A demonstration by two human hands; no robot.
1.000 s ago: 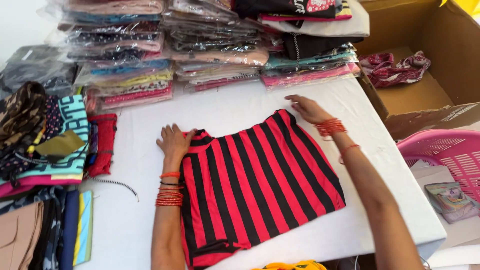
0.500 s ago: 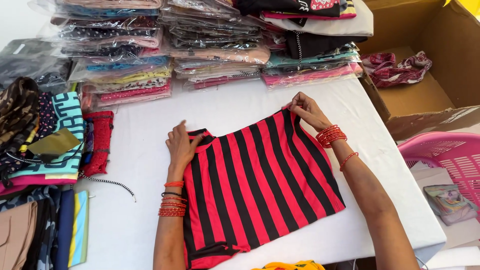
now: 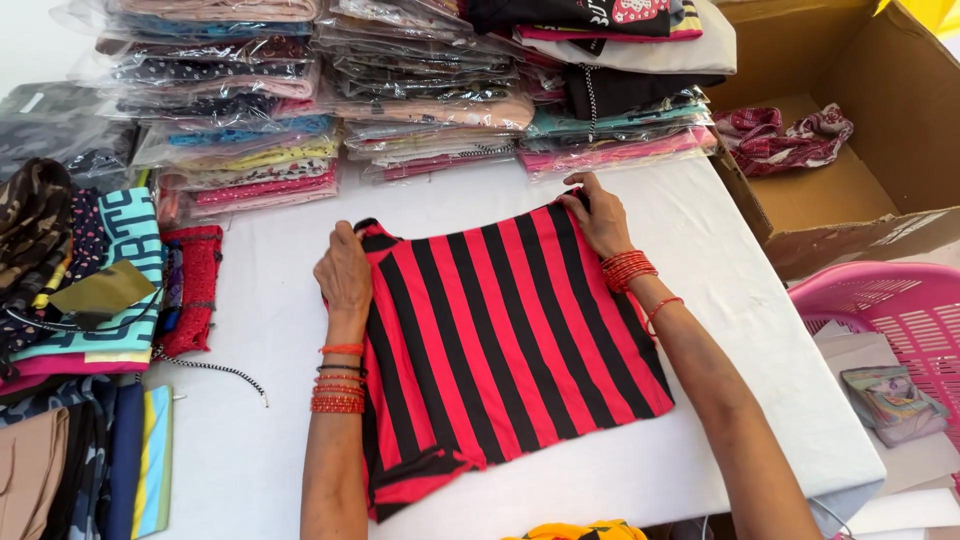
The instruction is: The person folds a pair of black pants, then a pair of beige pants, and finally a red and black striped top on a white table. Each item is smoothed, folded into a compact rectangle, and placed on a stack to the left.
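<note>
At the left edge of the frame lie loose patterned fabrics (image 3: 80, 290); across the top run stacks of bagged clothes (image 3: 400, 90). In the centre, on the white table (image 3: 250, 450), lies the red-and-black striped top (image 3: 500, 340), flat, its stripes slanting. My left hand (image 3: 345, 275) has slid up from a second ago to the top's upper left corner, fingers curled over the edge. My right hand (image 3: 600, 215) has moved inward and now pinches the upper right corner — both corners gripped, ready to lift or fold. At right sit a cardboard box (image 3: 860, 170) and a pink basket (image 3: 890, 320).
</note>
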